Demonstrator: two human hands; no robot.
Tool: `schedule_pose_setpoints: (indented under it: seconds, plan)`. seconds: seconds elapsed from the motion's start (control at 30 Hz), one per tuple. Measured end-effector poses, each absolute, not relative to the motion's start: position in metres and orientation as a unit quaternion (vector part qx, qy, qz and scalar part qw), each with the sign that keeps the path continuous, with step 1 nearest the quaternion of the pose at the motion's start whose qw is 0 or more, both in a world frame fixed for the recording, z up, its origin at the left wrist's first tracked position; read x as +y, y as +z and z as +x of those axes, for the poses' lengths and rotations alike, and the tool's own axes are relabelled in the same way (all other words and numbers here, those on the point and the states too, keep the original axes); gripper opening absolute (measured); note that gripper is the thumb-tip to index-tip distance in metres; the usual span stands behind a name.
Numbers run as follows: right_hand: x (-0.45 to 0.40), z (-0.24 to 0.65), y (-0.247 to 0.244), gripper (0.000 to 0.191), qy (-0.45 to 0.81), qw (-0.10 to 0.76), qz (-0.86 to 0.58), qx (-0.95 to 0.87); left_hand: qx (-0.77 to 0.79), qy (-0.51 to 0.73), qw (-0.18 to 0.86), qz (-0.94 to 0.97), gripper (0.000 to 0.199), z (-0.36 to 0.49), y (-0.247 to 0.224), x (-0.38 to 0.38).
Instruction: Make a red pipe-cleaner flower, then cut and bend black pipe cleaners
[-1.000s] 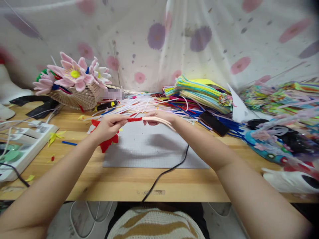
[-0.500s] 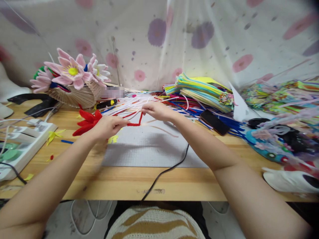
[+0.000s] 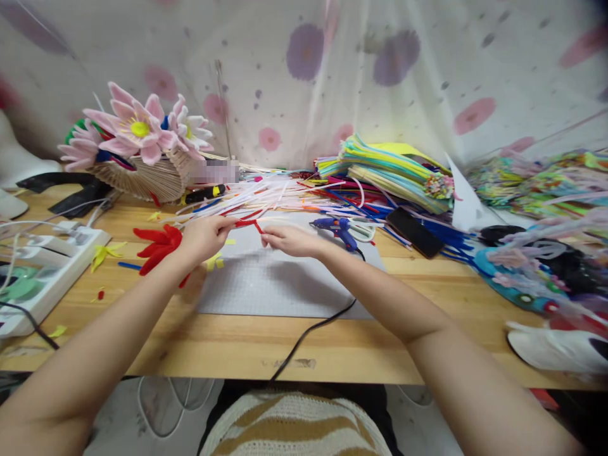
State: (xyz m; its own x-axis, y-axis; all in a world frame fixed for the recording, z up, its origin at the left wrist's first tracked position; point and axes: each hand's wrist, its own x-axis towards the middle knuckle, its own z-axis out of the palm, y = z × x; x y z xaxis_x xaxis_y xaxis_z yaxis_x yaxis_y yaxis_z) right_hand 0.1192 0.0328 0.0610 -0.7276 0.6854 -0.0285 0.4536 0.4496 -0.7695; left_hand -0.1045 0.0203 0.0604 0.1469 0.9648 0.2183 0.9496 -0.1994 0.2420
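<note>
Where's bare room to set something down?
Bare wood shows on the pale wooden table between the flat grey gridded mat and the table's front edge, crossed by a thin black cable. The mat's front middle, below the right hand, is bare too. Crowded: the back, under multicoloured fuzzy stems, and the left, by the white plastic power strip.

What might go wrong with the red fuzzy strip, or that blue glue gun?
The red fuzzy strip is bent between the left hand and right hand, so pulling hard might crease it or make it slip.

The blue glue gun lies close to the right forearm; if it's hot, which I can't see, a bump might burn.

The black cord runs over the table's front edge, so it might get snagged.
</note>
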Motion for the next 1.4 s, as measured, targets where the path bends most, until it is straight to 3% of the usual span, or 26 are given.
schedule_pose_setpoints:
  seconds: [0.13,0.23,0.33,0.5,0.63,0.7,0.8,0.97,1.17,1.27,1.4]
  plan:
    - [0.049,0.125,0.086,0.024,0.206,0.136,-0.398,-0.884,0.580,0.129,0.005,0.804,0.032,-0.105,0.064,0.016]
    - [0.066,0.129,0.088,0.023,0.179,0.146,-0.404,-0.885,0.504,0.164,0.084,0.844,0.031,-0.107,0.067,0.011]
    - [0.079,0.132,0.074,0.023,0.312,0.151,-0.336,-0.876,0.475,0.234,0.183,0.829,0.030,-0.108,0.069,0.004]
    - [0.074,0.132,0.044,0.030,0.625,0.047,-0.193,-0.755,0.533,0.316,0.235,0.749,0.032,-0.108,0.070,0.002]
    - [0.053,0.121,0.033,0.029,0.699,0.100,-0.190,-0.682,0.601,0.291,0.212,0.714,0.035,-0.109,0.069,0.014]
    - [0.045,0.115,0.034,0.026,0.661,0.158,-0.242,-0.693,0.639,0.219,0.170,0.717,0.035,-0.108,0.069,0.018]
    - [0.044,0.112,0.045,0.021,0.493,0.204,-0.335,-0.776,0.660,0.102,0.065,0.741,0.034,-0.106,0.070,0.017]
    - [0.060,0.118,0.058,0.024,0.263,0.228,-0.394,-0.851,0.550,0.048,0.007,0.834,0.036,-0.106,0.070,0.012]
    - [0.071,0.114,0.043,0.023,0.335,0.269,-0.431,-0.794,0.486,0.062,0.016,0.872,0.037,-0.108,0.068,0.012]
    - [0.071,0.110,0.040,0.022,0.390,0.285,-0.455,-0.748,0.491,0.078,0.086,0.863,0.038,-0.103,0.071,0.011]
    - [0.073,0.107,0.044,0.024,0.370,0.303,-0.424,-0.769,0.504,0.120,0.360,0.776,0.048,-0.089,0.080,0.017]
